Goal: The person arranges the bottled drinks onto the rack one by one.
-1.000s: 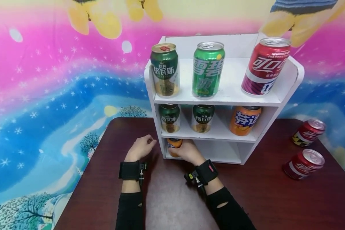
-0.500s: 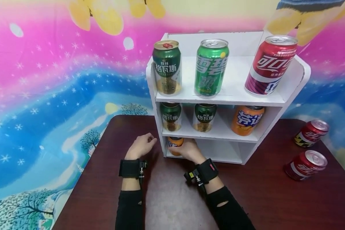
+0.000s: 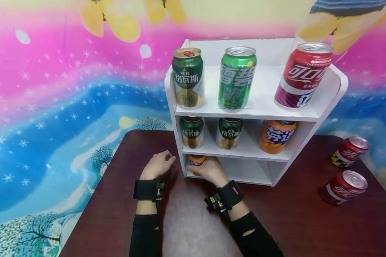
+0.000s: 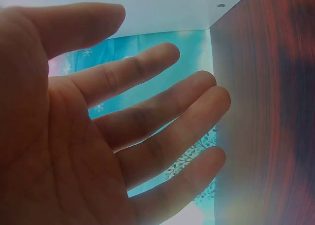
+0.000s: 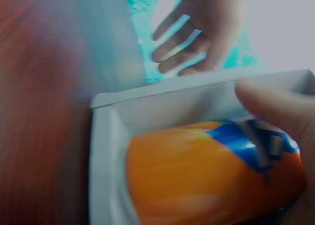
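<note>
My right hand (image 3: 213, 170) reaches into the left end of the bottom shelf and holds an orange soda can (image 3: 197, 160) with a blue and white label. In the right wrist view the same can (image 5: 172, 176) stands inside the white side walls, with my thumb (image 5: 273, 104) on its label side; the other fingers are mostly hidden. Left of the shelf unit, my left hand (image 3: 158, 165) is held over the table, holding nothing. The left wrist view shows its palm (image 4: 74, 141) with fingers spread and loosely extended.
The white three-tier shelf (image 3: 247, 113) carries a green-gold can (image 3: 188, 78), a green can (image 3: 237, 78) and a red can (image 3: 303, 76) on top. Two green-gold cans (image 3: 229, 134) and an orange can (image 3: 277, 137) fill the middle. Two red cans (image 3: 343, 187) stand at right on the table (image 3: 292, 221).
The head view has shifted slightly. My right hand stays on the orange can in the bottom shelf, and my left hand keeps its place beside the unit.
</note>
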A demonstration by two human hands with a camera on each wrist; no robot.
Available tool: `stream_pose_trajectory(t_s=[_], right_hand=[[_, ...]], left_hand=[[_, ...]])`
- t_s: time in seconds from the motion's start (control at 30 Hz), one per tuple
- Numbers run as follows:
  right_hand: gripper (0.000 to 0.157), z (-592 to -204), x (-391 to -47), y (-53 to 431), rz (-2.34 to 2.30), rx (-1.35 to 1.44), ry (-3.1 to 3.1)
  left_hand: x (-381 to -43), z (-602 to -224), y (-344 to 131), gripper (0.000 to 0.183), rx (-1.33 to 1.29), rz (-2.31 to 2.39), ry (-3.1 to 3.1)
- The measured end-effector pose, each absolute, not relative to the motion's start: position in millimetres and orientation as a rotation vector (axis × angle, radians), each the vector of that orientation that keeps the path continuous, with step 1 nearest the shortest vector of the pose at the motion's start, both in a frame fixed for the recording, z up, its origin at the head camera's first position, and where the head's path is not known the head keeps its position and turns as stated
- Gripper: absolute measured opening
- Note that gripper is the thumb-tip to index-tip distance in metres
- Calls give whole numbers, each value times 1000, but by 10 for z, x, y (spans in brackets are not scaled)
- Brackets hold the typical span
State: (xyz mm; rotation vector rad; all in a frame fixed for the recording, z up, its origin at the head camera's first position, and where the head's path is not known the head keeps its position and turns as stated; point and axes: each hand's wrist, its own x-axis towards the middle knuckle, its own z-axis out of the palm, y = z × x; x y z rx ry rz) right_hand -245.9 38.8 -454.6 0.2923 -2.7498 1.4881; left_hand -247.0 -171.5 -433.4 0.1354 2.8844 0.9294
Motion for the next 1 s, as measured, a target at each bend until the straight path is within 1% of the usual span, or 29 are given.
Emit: stream_pose_trajectory(t_s=[0.13, 0.4, 0.53, 0.7, 0.8, 1.0], right_hand=[[67, -4579, -2482, 385, 1505, 251, -2770], [58, -4609, -2573, 471, 1735, 298, -2759], [59, -4627, -2553, 452, 1679, 329, -2747], [63, -4673, -2493, 366, 1558, 241, -2738], [62, -4688, -2480, 334, 1568, 203, -2729], [57, -4680, -2522, 371, 1698, 256, -2731]], left_hand=[[-2472, -4335, -1715, 28, 137, 916, 2882], [-2490, -4317, -1715, 29, 114, 913, 2881], [-2492, -4328, -1725, 28, 102, 913, 2880], [-2483, -4359, -1733, 28, 113, 928, 2863], [-2472, -4364, -1734, 28, 109, 933, 2857], [-2478, -4328, -1733, 29, 116, 915, 2865]])
